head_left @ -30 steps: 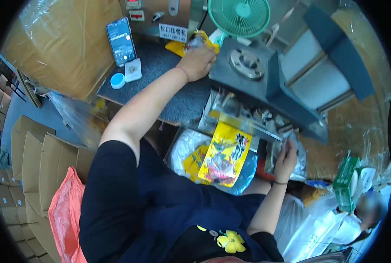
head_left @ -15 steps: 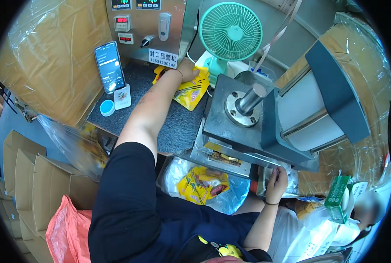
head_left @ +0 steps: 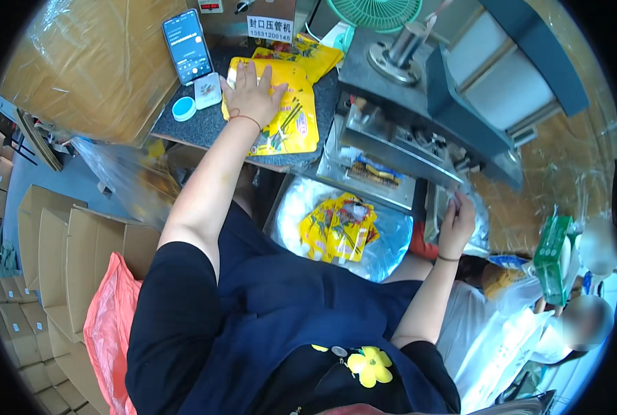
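My left hand [head_left: 254,100] lies flat with its fingers spread on a yellow printed pouch [head_left: 296,124] at the near edge of the dark work surface. More yellow pouches [head_left: 315,57] lie just beyond it. At the right, my right hand [head_left: 457,225] is beside the lower front of a metal press [head_left: 398,142], close to a bin [head_left: 435,207]. Its fingers are curled together, and whatever they may hold is too small to tell. Several yellow pouches [head_left: 339,228] lie in a plastic-lined container below the press.
A phone [head_left: 186,47] leans upright beside a round blue-lidded tin [head_left: 184,108]. Behind the press stands a green fan [head_left: 377,10]. Large cartons [head_left: 90,66] flank the left side, and opened cartons [head_left: 80,256] stand below. A person in white clothing [head_left: 460,339] is at the right.
My left hand has come nearer from the back pouches and now lies on a pouch at the front. The view has tilted downward. My right hand stays beside the press.
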Demonstrator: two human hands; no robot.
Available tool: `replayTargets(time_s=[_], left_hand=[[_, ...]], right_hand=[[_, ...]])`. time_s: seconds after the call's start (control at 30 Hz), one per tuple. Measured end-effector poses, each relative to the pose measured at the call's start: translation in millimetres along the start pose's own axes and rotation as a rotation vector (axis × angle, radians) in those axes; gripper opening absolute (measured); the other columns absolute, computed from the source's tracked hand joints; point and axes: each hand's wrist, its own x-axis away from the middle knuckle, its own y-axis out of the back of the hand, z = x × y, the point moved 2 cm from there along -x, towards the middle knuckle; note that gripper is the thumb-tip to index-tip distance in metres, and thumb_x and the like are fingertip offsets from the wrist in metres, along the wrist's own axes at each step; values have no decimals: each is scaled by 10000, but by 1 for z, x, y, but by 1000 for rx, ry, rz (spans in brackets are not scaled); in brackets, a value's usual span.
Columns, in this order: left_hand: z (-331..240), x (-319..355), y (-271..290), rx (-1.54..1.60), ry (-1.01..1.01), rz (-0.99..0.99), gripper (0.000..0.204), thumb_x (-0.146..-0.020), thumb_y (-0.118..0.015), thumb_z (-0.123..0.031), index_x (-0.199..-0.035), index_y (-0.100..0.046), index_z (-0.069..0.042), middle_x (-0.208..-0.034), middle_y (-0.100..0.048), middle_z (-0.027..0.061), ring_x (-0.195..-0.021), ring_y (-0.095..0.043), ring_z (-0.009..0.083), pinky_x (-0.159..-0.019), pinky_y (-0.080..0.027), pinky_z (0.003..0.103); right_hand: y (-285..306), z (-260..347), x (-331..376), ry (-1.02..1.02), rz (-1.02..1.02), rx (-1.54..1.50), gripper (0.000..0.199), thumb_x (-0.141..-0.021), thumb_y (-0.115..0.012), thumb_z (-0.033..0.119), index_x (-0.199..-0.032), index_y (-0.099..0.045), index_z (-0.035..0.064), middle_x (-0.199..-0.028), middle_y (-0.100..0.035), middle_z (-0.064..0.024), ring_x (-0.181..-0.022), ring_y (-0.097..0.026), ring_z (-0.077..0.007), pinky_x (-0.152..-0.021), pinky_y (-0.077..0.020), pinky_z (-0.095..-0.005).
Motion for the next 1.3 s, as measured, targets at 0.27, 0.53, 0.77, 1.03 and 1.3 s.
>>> replayTargets(time_s=[0.27, 0.53, 0.77, 1.03, 1.3], left_hand=[[-25, 157, 33, 244, -530, -60, 544, -980, -576, -376, -1390, -530, -21, -1421, -498, 255, -1353, -464, 382, -1127, -326, 523], [-53, 194, 68, 1478, -118, 576, 203, -876, -679, 10, -1077, -706, 18, -965, -737, 76, -884, -664, 86, -796, -526, 250], [-105, 218, 95, 1961, 109, 1134, 292, -999, -646, -160, -1227, -659, 20, -1106, -720, 53, -983, -671, 109, -834, -544, 269], [-123, 235, 75, 1951, 94, 1425, 397, -898, -622, 60, -1294, -602, 34, -1238, -690, 111, -1111, -670, 181, -990, -520, 319], [-127, 184, 57, 2158, 274, 1297, 355, -872, -607, 76, -1226, -619, 50, -1154, -715, 147, -1017, -719, 222, -923, -570, 362]], right_hand=[[43, 41, 13, -149, 44, -83, 242, -1018, -537, 124, -1187, -654, -4, -1118, -651, -171, -1037, -619, -286, -930, -471, -349], [10, 139, -5, 134, 428, -630, 136, -1002, -567, 112, -1027, -635, -3, -943, -644, -85, -848, -594, -180, -779, -477, -303], [11, 147, -37, 169, 407, -558, 140, -989, -603, 142, -972, -654, 13, -900, -646, -61, -784, -591, -178, -737, -464, -290], [33, 81, -37, 62, 506, 150, 324, -997, -559, 291, -1225, -616, 68, -1060, -654, -209, -1017, -646, -411, -832, -526, -482], [11, -6, -18, -134, 593, 399, 449, -907, -661, 213, -1342, -564, 161, -1172, -600, -191, -1015, -630, -427, -814, -527, -486]])
